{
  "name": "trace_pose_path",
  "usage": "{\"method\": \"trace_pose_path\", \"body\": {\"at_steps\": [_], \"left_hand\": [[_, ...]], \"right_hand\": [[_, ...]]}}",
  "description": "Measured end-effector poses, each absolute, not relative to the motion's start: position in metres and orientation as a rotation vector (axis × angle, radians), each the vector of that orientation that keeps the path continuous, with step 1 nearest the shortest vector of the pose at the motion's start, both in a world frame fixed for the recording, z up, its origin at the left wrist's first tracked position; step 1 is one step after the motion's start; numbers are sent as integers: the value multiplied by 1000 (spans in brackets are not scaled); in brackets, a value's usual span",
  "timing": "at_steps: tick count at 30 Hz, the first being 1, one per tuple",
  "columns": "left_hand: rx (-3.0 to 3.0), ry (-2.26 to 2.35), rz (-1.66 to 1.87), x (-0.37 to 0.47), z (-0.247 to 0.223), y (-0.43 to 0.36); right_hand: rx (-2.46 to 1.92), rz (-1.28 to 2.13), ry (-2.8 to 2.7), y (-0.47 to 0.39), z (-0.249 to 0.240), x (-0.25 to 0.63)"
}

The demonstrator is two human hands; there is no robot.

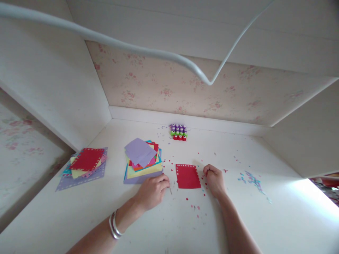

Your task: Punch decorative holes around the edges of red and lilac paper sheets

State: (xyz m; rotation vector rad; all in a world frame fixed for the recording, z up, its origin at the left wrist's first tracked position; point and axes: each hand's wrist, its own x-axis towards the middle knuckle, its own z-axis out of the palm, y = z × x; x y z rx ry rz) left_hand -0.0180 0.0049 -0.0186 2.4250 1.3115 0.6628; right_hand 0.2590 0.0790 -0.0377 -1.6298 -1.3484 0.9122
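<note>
A red sheet of paper lies flat on the table between my hands, with small punched holes along its top, right and part of its left edge. To its left is my left hand, fingers curled together beside a stack of coloured paper. A thin sliver shows by its fingertips; I cannot tell whether it is held. My right hand is curled into a fist just right of the red sheet, and its inside is hidden. Tiny red paper cutouts are scattered around the sheet.
Small craft punches in purple, green and red stand in rows near the back wall. At far left lies a pile of punched papers. Blue and pink paper bits are strewn at right. A white cable crosses overhead.
</note>
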Motion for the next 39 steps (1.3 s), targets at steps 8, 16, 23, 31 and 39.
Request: {"method": "trace_pose_path", "body": {"at_steps": [8,16,23,31,39], "left_hand": [[2702,1258,498,6,-16,-26],[2624,1504,544,9,-17,-27],[2567,1945,474,-8,-18,-15],[2469,2072,380,-14,-9,-13],[2504,1977,355,-12,-9,-12]], "right_hand": [[-1639,906,-1317,79,-33,257],[-1647,890,-1312,79,-36,259],[-1631,901,-1308,80,-35,259],[-1631,927,-1281,80,-35,258],[-1629,914,-1314,80,-35,259]]}}
